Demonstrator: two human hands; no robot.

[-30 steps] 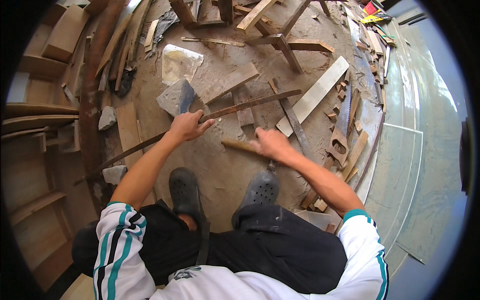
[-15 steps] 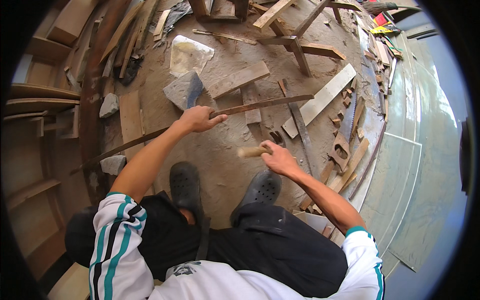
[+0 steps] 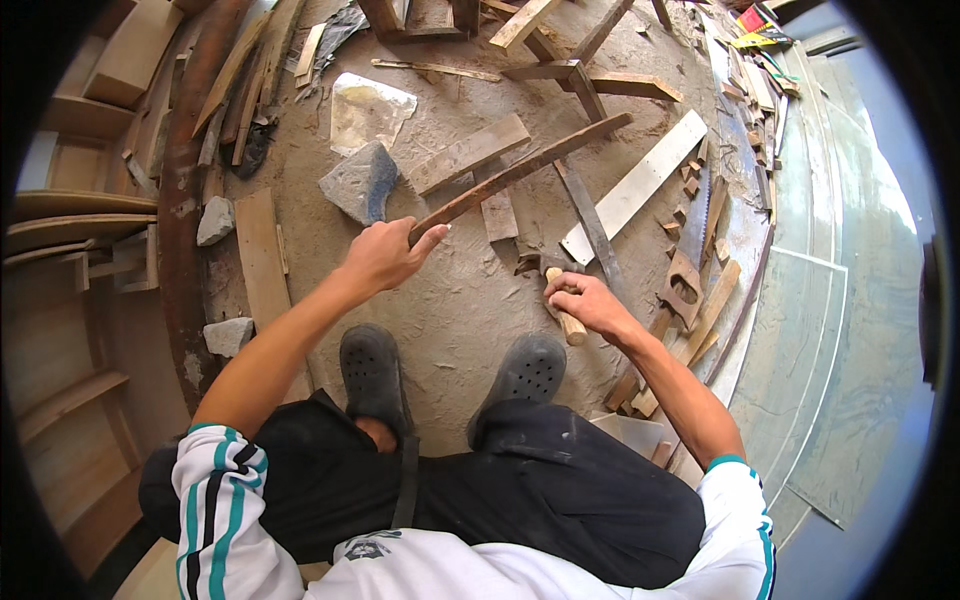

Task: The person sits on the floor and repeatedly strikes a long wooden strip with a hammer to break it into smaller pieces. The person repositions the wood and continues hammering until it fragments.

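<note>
My left hand is closed around a long, narrow, brown wooden strip. The strip slants up to the right from my fingers; its other end is hidden behind my hand and forearm. In my right hand is a hammer, gripped by its pale wooden handle. The dark hammer head points away from me, low over the ground. Just past my left hand sits a grey stone block with a bluish side. Beyond the strip lies a short plank, and a dark flat bar lies beyond the hammer.
A white board lies right of the bar. Farther right are a handsaw, wood offcuts and greenish glass-like sheets. A wooden frame stands at the back. Wooden shelving and leaning strips line the left.
The wooden strip has turned, its far end swinging up and away. My right hand has shifted right and slightly nearer, and the hammer handle now points down toward me instead of left.
</note>
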